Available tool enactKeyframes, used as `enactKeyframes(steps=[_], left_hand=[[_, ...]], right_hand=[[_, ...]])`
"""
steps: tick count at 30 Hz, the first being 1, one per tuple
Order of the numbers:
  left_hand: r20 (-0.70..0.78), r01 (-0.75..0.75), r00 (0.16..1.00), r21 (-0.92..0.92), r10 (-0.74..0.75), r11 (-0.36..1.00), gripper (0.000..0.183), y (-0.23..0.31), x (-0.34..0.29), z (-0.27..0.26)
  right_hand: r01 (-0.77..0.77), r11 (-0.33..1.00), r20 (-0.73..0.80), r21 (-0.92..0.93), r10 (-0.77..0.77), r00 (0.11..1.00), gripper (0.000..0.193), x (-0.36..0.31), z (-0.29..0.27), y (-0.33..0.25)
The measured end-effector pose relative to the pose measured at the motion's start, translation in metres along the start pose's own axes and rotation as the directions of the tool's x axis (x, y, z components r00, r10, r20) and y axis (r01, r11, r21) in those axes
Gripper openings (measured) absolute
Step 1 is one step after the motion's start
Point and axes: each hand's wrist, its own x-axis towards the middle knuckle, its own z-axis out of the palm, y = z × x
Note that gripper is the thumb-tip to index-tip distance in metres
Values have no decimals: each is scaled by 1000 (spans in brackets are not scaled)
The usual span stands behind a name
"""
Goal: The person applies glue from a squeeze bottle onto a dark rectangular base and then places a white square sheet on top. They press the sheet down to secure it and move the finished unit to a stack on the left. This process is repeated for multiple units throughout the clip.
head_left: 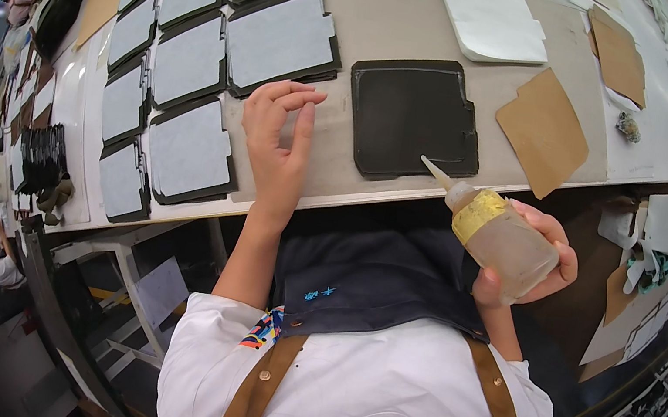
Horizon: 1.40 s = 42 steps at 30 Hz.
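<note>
My right hand point(552, 254) is wrapped round a translucent squeeze bottle point(512, 252) with yellow tape near its neck and a long thin nozzle. The bottle is tilted, its nozzle tip over the near part of a black notched panel point(411, 115). A shiny line runs along the panel's edges. Whether the tip touches the panel I cannot tell. Left of that panel, my left hand point(284, 125) is raised over the table, open, with fingers loosely bent and nothing visible in them. Beside it lie stacked black panels topped with pale grey sheets point(281, 36).
Beyond the black panel rests a white notched stack point(493, 25). Brown card pieces point(544, 131) lie to the right, with a small crumpled lump point(628, 127) farther over. The table's front edge runs close to my apron point(378, 260). Other people are at the far left and right.
</note>
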Motion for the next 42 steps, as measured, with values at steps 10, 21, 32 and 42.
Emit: enactKeyframes(steps=[10,21,32,42], left_hand=[[10,-37,999,18,37,999,11,-1,2,-3],[-11,5,1000,-10,-5,1000,10,2,1,0],[6,-1,1000,41,1,999,10,1,0,0],[12,-10,1000,61,10,998,10,3,2,1]], right_hand=[[1,991,205,135,-29,978,93,2,40,2],[-331,942,-551,64,309,775,83,58,1,25],[-115,583,-261,-804,-173,950,46,83,-51,50],[283,681,481,-676,115,869,13,139,51,105]])
